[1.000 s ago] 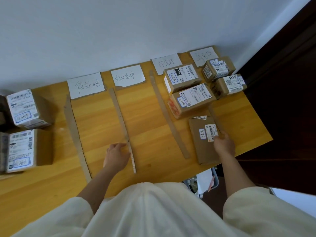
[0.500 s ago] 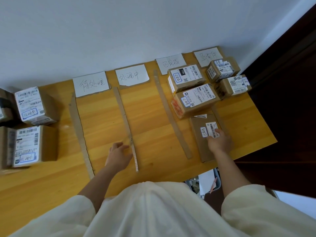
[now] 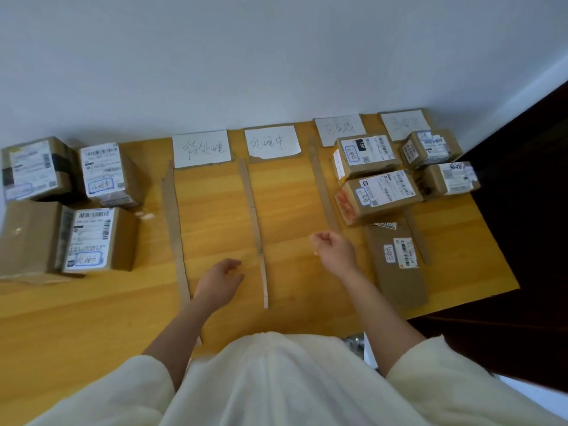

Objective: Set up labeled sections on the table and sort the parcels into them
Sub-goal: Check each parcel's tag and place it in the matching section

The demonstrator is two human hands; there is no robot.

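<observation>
A: Since the earlier frame we have lifted our right hand (image 3: 333, 252) off the flat parcel (image 3: 396, 262). It hangs above the table (image 3: 107, 302) now, just left of that parcel, fingers curled in a loose fist with nothing in them.

B: And our left hand (image 3: 218, 282)?

A: It has drifted slightly left of the second divider strip (image 3: 256, 229), no longer touching it. The fingers are relaxed and a little spread, holding nothing, over the first section.

B: How many dividers do we count?

A: Four cardboard strips: the first strip (image 3: 173, 229) at the left edge of the sections, the second, a third strip (image 3: 322, 192) partly under our right hand, and a fourth strip (image 3: 419, 241) right of the flat parcel.

B: Labels?

A: Four white sheets along the wall side: the first label (image 3: 201, 148), the second label (image 3: 272, 141), the third label (image 3: 338, 128) and the fourth label (image 3: 402, 123). The last two are too blurred for us to read.

B: Parcels?

A: Nine in all. Five right of the third strip: the flat one nearest us, a wide box (image 3: 381, 195) touching its far end, another box (image 3: 365, 155) behind that, and two small boxes (image 3: 430, 149) (image 3: 450, 179) by the table's right edge. Four unsorted boxes sit well left of the first strip: two (image 3: 33, 167) (image 3: 104, 173) by the wall, two (image 3: 27, 238) (image 3: 95, 239) nearer us. Both sections beside the second strip hold no parcel.
</observation>
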